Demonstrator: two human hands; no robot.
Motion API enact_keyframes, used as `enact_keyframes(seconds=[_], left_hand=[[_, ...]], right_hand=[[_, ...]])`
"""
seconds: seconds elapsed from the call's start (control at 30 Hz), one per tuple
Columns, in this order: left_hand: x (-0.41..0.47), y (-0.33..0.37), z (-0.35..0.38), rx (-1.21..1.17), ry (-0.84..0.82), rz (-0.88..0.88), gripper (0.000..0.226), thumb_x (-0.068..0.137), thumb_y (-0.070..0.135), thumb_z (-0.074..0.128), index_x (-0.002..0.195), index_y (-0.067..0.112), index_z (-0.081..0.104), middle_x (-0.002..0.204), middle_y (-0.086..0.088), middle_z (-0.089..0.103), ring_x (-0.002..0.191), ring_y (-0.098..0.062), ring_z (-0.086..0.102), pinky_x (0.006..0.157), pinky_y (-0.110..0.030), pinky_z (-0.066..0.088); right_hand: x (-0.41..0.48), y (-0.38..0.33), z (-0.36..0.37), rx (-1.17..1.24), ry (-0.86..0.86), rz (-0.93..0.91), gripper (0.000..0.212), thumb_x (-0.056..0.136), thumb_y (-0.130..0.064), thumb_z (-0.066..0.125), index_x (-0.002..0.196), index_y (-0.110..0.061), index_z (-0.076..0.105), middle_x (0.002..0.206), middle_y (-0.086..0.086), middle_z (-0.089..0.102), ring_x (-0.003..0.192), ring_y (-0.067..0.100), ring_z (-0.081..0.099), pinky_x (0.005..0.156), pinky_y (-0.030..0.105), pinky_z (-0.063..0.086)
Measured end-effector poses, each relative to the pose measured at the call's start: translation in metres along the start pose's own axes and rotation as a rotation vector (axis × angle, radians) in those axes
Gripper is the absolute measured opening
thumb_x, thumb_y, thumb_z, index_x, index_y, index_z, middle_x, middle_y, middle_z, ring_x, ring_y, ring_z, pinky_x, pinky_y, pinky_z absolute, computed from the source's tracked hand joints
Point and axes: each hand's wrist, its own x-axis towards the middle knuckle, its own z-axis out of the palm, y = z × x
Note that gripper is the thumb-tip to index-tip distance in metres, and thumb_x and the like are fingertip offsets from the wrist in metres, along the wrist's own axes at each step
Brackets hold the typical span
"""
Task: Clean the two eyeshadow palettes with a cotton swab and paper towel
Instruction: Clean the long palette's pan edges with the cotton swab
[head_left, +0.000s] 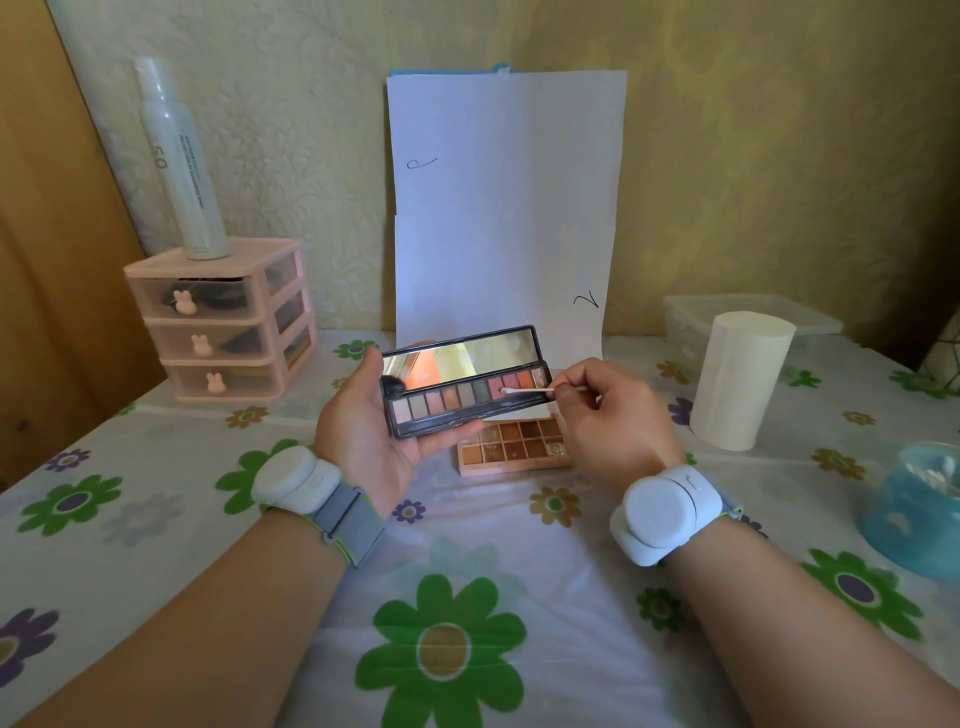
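Left hand (358, 436) cradles slim black palette (447, 406), right hand (615, 415) pinches thin swab (525, 389).

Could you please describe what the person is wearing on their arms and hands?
Both forearms are bare, with no sleeves. Each wrist carries a white, rounded device: the left device sits on a grey fabric strap edged in lime green, and the right device looks the same. The left hand and right hand wear no gloves.
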Motion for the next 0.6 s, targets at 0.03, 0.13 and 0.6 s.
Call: enact_keyframes(seconds=[0.03, 0.13, 0.6], left_hand=[[0.0001, 0.0001, -0.0005, 0.0, -0.003, -0.001, 0.046, 0.106, 0.046, 0.041, 0.12, 0.008, 0.062, 0.102, -0.017, 0.079, 0.085, -0.042, 0.076, 0.06, -0.058, 0.062], [-0.0005, -0.0001, -0.0002, -0.009, -0.004, -0.01, 0.046, 0.106, 0.046, 0.041, 0.124, 0.008, 0.061, 0.103, -0.017, 0.078, 0.085, -0.043, 0.076, 0.058, -0.057, 0.061], [-0.0021, -0.0003, 0.0026, -0.046, 0.059, -0.008, 0.047, 0.107, 0.044, 0.042, 0.132, 0.008, 0.06, 0.122, -0.02, 0.072, 0.088, -0.044, 0.076, 0.056, -0.058, 0.061]], right_hand=[[-0.0002, -0.0004, 0.0008, 0.012, 0.017, 0.0, 0.02, 0.094, -0.017, 0.055, 0.08, -0.028, 0.064, 0.087, -0.011, 0.062, 0.078, 0.009, 0.056, 0.066, 0.023, 0.04], [-0.0004, -0.0004, 0.0012, 0.011, 0.042, 0.001, 0.018, 0.095, -0.018, 0.055, 0.083, -0.025, 0.066, 0.087, -0.009, 0.063, 0.077, 0.009, 0.056, 0.064, 0.019, 0.04], [-0.001, -0.0003, -0.0001, 0.0, -0.007, 0.012, 0.021, 0.095, -0.018, 0.054, 0.08, -0.028, 0.064, 0.087, -0.011, 0.063, 0.078, 0.009, 0.056, 0.062, 0.018, 0.04]])
